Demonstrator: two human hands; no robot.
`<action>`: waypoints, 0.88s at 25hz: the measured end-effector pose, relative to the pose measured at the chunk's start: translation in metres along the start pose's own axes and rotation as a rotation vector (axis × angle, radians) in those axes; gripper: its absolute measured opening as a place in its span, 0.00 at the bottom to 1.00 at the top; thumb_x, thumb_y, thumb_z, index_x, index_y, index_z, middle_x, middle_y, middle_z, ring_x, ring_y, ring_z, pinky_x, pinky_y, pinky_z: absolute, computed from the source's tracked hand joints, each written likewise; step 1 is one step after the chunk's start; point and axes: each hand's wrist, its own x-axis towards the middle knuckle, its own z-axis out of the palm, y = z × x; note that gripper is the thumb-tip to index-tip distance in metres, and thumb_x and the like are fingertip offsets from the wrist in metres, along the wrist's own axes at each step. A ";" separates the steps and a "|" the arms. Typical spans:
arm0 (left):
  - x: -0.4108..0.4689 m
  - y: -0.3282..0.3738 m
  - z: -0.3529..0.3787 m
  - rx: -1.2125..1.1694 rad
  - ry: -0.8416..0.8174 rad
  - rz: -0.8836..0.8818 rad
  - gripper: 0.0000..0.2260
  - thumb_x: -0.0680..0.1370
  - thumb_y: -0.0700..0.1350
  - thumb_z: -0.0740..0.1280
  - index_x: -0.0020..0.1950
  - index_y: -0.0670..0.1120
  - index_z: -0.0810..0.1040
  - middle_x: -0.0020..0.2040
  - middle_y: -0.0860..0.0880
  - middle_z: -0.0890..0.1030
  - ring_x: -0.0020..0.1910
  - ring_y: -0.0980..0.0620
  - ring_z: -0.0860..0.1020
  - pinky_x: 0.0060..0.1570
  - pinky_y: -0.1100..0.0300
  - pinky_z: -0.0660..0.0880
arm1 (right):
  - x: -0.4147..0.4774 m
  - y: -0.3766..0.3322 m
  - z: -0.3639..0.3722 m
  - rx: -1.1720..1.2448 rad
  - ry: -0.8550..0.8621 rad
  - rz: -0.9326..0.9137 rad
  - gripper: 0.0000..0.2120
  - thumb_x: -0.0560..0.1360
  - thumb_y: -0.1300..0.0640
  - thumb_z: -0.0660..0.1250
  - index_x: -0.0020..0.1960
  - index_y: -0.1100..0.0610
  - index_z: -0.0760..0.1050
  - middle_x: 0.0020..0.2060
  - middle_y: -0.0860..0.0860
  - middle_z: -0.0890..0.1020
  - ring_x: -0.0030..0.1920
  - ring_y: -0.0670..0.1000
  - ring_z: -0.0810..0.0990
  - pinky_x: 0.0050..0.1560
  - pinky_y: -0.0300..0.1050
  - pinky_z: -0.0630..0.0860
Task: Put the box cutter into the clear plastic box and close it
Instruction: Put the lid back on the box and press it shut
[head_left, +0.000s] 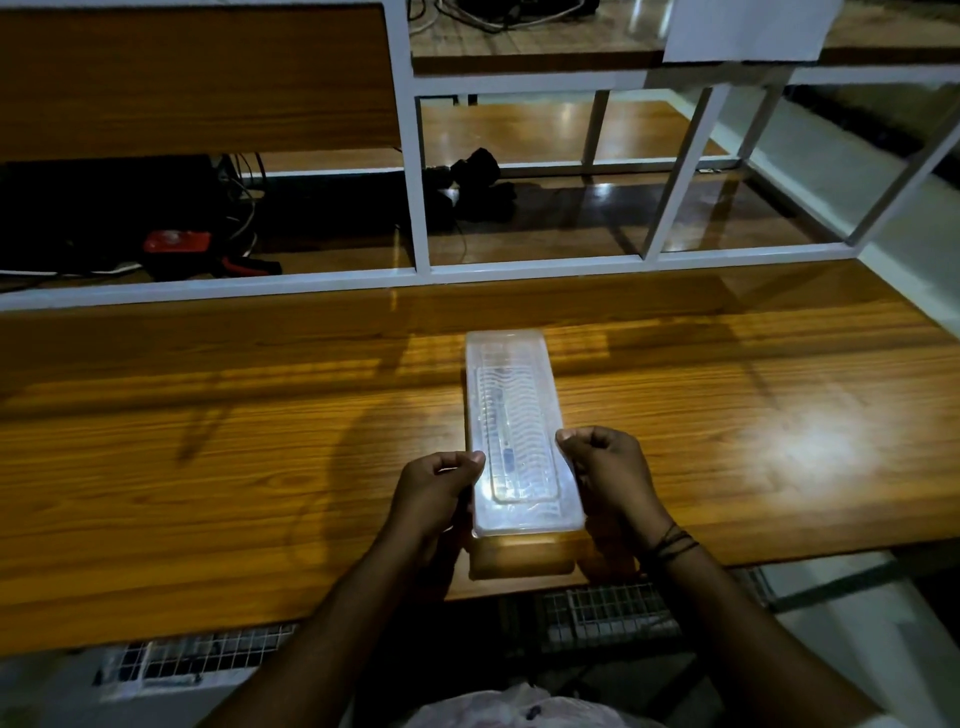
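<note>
Clear plastic box (514, 415) near table edge (779, 558)

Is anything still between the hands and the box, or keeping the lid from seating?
Nothing visible. The left hand and right hand already grip the box at its near sides, lid on top; the cutter shows faintly inside.

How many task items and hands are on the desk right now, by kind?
Clear plastic box, lid on: 1
Box cutter, faintly visible inside the box: 1
Hands, left hand and right hand, gripping the box's near end: 2
Total: 4
</note>
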 end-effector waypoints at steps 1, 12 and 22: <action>0.000 0.000 0.000 -0.001 0.003 -0.002 0.06 0.79 0.45 0.76 0.48 0.42 0.86 0.34 0.40 0.79 0.23 0.50 0.73 0.25 0.62 0.70 | 0.000 0.000 0.000 -0.011 0.004 -0.008 0.09 0.78 0.61 0.71 0.40 0.62 0.82 0.29 0.52 0.85 0.28 0.47 0.81 0.31 0.42 0.76; -0.008 -0.006 0.004 -0.005 0.021 -0.015 0.08 0.79 0.47 0.76 0.52 0.41 0.86 0.37 0.38 0.81 0.24 0.49 0.74 0.24 0.61 0.71 | -0.007 0.002 0.000 0.022 0.018 -0.019 0.08 0.78 0.63 0.70 0.40 0.62 0.82 0.27 0.49 0.84 0.26 0.43 0.80 0.29 0.37 0.74; -0.017 -0.003 0.008 -0.035 0.050 -0.007 0.10 0.80 0.46 0.74 0.55 0.40 0.85 0.43 0.36 0.88 0.32 0.43 0.82 0.27 0.57 0.77 | -0.013 0.006 0.000 0.044 0.032 0.000 0.12 0.77 0.58 0.72 0.35 0.58 0.82 0.28 0.51 0.84 0.28 0.47 0.80 0.34 0.45 0.74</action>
